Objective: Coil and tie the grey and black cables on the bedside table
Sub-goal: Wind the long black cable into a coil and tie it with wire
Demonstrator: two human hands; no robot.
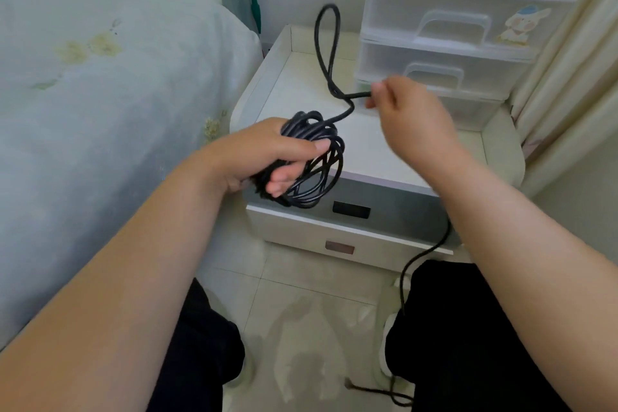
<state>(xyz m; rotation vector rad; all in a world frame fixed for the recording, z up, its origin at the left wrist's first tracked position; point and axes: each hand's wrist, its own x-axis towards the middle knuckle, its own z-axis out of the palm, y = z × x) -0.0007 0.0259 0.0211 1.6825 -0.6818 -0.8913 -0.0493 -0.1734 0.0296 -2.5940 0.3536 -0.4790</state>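
My left hand grips a bundle of black cable wound in several loops, held over the front left corner of the white bedside table. One strand runs up from the coil, forms a tall upright loop and ends at my right hand, which pinches it above the table top. A further length of black cable hangs down under my right forearm to the floor and trails between my legs. No grey cable shows.
A stack of translucent white plastic drawers stands on the back right of the table. The bed with a pale floral cover lies to the left. A cream curtain hangs on the right. Tiled floor is below.
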